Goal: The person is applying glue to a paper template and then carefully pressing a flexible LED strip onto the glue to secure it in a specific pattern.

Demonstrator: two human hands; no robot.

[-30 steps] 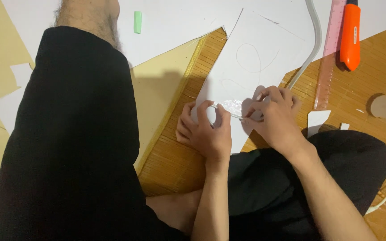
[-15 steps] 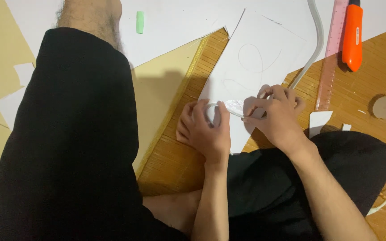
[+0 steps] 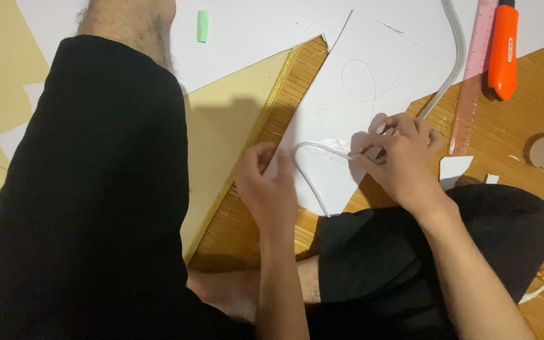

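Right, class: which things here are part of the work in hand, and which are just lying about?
In use: white sheet; white strip, pinched by the right hand; left hand beside it.
Lying about: orange cutter; pink ruler; green eraser.

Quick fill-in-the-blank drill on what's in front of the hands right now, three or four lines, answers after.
1. The right hand pinches a thin white ____ that curves over the white paper sheet.
2. The utility knife by the pink ruler is ____ in colour.
3. The left hand holds ____.
4. The small eraser is pale ____.

Missing words: strip; orange; nothing; green
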